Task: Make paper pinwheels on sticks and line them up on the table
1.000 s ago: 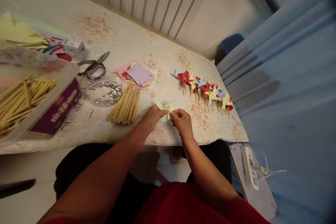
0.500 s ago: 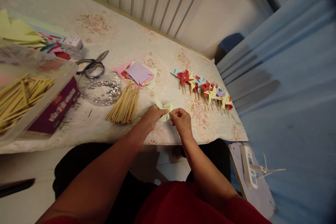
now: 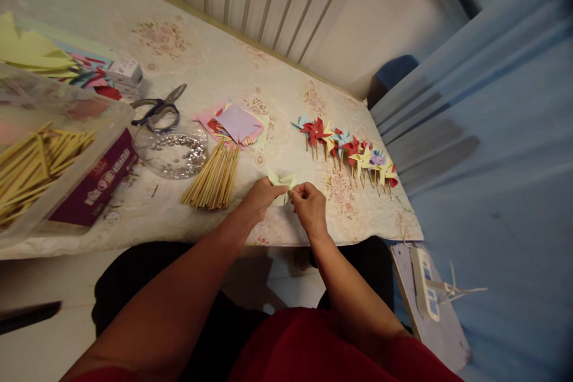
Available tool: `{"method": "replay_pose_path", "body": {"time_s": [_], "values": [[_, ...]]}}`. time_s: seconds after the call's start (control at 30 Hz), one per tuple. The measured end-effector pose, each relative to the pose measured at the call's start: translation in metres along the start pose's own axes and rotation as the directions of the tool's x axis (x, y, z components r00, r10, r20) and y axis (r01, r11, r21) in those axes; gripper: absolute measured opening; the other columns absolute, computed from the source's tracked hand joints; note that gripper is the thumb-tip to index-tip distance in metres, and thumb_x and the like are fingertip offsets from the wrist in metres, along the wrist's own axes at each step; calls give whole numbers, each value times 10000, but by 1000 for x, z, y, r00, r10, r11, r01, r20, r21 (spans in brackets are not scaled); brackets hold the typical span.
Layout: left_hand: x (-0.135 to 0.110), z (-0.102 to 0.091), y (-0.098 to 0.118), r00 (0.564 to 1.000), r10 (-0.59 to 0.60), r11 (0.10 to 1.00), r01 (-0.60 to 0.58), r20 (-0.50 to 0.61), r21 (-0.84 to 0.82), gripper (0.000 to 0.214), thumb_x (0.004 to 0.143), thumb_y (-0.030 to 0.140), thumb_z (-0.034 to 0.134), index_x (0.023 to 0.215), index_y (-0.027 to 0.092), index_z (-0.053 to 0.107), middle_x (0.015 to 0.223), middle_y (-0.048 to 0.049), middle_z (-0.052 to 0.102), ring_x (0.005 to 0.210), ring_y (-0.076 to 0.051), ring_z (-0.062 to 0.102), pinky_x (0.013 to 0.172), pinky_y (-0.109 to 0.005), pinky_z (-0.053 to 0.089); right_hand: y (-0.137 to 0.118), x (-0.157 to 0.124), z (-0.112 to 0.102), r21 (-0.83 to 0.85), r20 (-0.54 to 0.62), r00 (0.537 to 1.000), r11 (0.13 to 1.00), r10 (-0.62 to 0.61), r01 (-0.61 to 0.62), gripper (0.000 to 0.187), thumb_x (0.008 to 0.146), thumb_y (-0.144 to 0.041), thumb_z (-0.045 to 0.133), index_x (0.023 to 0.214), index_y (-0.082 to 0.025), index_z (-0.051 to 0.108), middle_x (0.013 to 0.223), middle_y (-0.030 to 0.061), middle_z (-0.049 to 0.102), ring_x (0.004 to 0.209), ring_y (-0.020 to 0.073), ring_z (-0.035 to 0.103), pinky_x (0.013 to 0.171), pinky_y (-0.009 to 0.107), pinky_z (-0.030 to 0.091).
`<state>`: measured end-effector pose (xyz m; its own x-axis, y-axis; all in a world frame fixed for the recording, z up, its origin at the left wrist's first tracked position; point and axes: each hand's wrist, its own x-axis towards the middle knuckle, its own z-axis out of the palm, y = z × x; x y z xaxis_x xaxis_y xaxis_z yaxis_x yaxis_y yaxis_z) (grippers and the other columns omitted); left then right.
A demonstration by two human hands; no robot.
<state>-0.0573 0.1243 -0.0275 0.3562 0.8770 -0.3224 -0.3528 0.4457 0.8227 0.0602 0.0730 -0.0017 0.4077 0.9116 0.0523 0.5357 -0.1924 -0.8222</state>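
Between my hands, just above the table's front part, is a pale green paper pinwheel [image 3: 281, 196] with its points folded inward. My left hand [image 3: 262, 196] grips its left side, thumb laid toward the centre. With thumb and forefinger, my right hand [image 3: 310, 203] pinches at its right side near the middle; anything small in that pinch is hidden. A bundle of thin wooden sticks [image 3: 212, 179] lies left of my left hand. Behind the bundle rests a stack of coloured paper squares [image 3: 239, 122] with slits cut in them. Finished pinwheels on sticks [image 3: 316, 130] lie in a row to the right.
A clear round dish [image 3: 172, 155] holds shiny metal fasteners. Scissors [image 3: 161, 112] lie behind it. At left stands a plastic box [image 3: 96, 182] of sticks, with small white boxes [image 3: 126, 73] and coloured paper [image 3: 33, 54] beyond. A power strip [image 3: 425, 286] sits beside a blue curtain [image 3: 505, 191].
My hands stay almost in place on the pale green pinwheel, with only a slight shift of its folded points. The view has moved very slightly.
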Motion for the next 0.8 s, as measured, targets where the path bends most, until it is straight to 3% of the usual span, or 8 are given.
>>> {"method": "replay_pose_path", "body": {"time_s": [0.27,0.53,0.8], "values": [[-1,1,2,991,63,998,-61,117,-19,216,583,204,658,779,119,692,708,-23,671,644,-136,566,677,-260,447,-7,-1,-1,51,19,999,998,40,-41,130,728,-312,605,652,-211,572,537,-46,563,427,110,492,470,241,394],[-1,3,2,992,80,997,-80,101,-1,227,567,198,655,778,122,685,715,-21,671,679,-146,576,710,-266,447,-7,-1,0,42,29,999,998,45,-47,89,711,-274,589,655,-211,563,539,-47,565,423,108,497,451,233,391],[-5,3,6,1000,9,999,-10,22,47,200,560,203,685,743,126,659,676,-7,647,628,-137,550,651,-264,425,-6,1,0,68,47,995,993,92,-95,81,686,-266,589,637,-211,555,524,-48,559,409,107,480,427,235,374]]}}
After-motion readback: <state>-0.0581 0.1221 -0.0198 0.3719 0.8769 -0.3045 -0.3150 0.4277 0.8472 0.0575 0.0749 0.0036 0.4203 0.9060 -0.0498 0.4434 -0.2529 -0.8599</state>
